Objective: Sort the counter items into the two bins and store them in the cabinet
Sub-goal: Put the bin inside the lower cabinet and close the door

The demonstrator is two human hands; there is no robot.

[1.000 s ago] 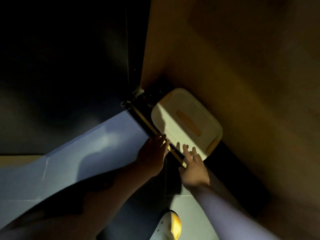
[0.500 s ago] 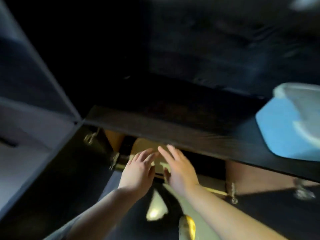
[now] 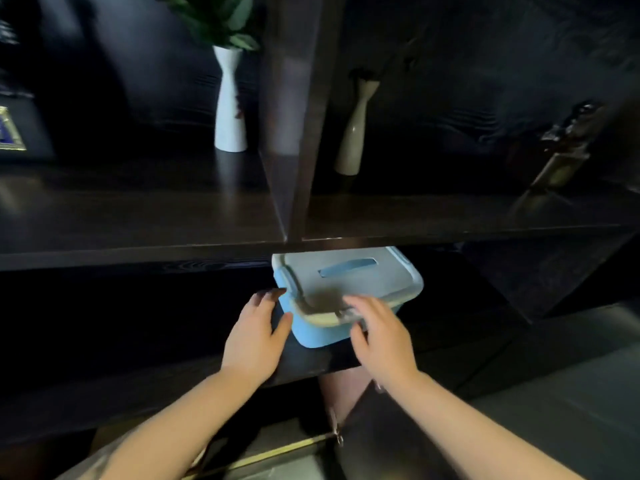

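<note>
My left hand [image 3: 254,336] is spread with fingers straight, its fingertips in shadow just beside the blue bin's [image 3: 346,299] left wall at nine o'clock. My right hand [image 3: 381,336], fingers loosely spread, reaches over the bin's near right corner; blur hides whether it touches. The bin sits on the dark counter [image 3: 138,386], its far edge hidden under the shelf [image 3: 138,216] at twelve o'clock.

At my eleven o'clock a white vase [image 3: 229,105] holds green leaves [image 3: 214,17]; a beige vase [image 3: 356,128] stands at one o'clock, a dark bottle [image 3: 562,150] at two.
</note>
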